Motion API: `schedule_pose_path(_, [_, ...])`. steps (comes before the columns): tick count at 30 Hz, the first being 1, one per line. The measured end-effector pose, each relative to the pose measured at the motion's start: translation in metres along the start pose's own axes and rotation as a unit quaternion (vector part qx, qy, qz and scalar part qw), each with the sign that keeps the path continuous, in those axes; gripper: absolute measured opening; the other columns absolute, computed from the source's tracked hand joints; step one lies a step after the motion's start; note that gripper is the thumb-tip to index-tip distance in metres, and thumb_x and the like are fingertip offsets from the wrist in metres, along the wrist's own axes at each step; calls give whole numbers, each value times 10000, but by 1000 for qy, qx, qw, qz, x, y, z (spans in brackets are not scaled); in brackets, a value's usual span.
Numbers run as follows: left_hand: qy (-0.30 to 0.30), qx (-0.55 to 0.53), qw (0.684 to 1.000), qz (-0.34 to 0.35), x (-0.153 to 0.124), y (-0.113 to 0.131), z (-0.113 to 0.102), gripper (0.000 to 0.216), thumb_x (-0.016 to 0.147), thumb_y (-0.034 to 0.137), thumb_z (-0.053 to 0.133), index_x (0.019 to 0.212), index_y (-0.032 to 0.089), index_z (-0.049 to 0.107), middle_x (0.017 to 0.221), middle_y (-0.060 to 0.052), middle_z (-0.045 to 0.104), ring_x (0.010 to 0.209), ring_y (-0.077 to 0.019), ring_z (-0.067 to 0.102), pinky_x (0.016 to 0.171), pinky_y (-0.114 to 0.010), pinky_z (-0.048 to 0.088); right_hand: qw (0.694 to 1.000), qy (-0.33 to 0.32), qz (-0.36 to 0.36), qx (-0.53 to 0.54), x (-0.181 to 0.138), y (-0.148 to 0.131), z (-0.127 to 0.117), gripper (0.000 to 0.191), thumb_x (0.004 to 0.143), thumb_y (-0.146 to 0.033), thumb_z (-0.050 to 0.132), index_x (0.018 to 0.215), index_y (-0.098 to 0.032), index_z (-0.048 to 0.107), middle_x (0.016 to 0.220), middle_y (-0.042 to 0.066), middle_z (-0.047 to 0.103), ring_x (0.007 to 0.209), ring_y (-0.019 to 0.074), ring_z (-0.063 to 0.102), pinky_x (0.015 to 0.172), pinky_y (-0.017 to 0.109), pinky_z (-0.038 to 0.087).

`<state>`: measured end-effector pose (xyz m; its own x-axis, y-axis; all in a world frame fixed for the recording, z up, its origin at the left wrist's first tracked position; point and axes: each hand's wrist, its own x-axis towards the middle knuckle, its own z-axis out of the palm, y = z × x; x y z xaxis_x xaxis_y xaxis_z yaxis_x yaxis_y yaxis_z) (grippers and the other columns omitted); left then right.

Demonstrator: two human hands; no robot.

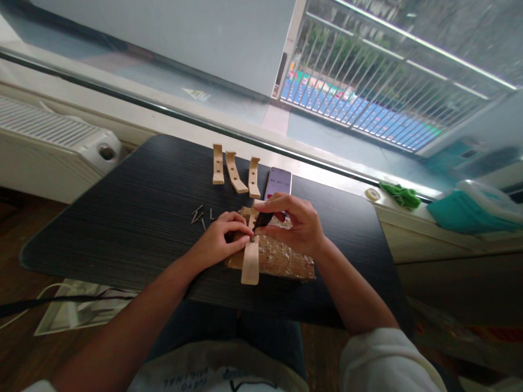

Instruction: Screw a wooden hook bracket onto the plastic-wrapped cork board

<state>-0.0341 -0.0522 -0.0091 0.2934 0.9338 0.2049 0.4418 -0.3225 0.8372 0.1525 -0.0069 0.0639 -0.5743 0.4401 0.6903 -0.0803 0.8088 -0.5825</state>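
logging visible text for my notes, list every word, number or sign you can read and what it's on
"ORIGINAL": shirt, upside down; adjoining word unclear
"00": phone screen, remaining digits too blurred
Pale triangular mark, upper left: unreadable
Red marking, lower right: too blurred

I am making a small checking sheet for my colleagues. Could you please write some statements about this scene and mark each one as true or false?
1. The right hand grips a dark tool. True.
2. The loose screws lie to the right of the phone. False: they lie to its left, beside the left hand.
3. Three curved wooden hooks lie beyond the hands on the tabletop. True.
4. The green cloth lies on the tabletop. False: it lies on the windowsill.
5. The phone's screen is black. False: it is lit.
6. A pale wooden piece lies over the plastic-wrapped block. True.
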Motion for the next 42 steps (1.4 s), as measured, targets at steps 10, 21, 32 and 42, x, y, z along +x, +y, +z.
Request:
schedule_pose_path(10, [1, -4, 1000, 0, 0, 0, 0, 158, 782, 297, 589, 820, 211, 715, 946, -39, 606, 985, -234, 554, 911, -380, 461, 1000, 15, -13, -5, 2, -1, 2, 269, 781, -231, 722, 1034, -184, 643, 754, -23, 635, 581, 54, 475, 508, 196, 401])
schedule_pose_path(21, [7, -6, 1000, -5, 0, -1, 1, 164, 771, 304, 594, 833, 209, 713, 966, -45, 625, 1015, -246, 554, 926, -394, 458, 999, 32, -12, -19, -1, 3, 5, 281, 765, -264, 737, 1010, -194, 619, 742, -35, 580, 602, 60, 510, 505, 196, 407])
schedule_pose_path(32, [15, -9, 1000, 11, 0, -2, 2, 156, 774, 293, 599, 838, 193, 700, 953, -49, 618, 989, -238, 560, 901, -377, 465, 996, 32, -44, -66, -1, -3, 7, 302, 780, -186, 720, 1040, -189, 566, 810, -8, 616, 728, 100, 583, 634, 229, 504])
schedule_pose_path(42, [12, -6, 1000, 11, -1, -2, 2, 147, 781, 292, 596, 810, 202, 709, 935, -34, 597, 962, -223, 557, 894, -360, 468, 995, 24, -74, -59, 0, 0, 4, 250, 814, -235, 687, 1029, -196, 565, 785, -13, 581, 657, 87, 535, 574, 217, 479])
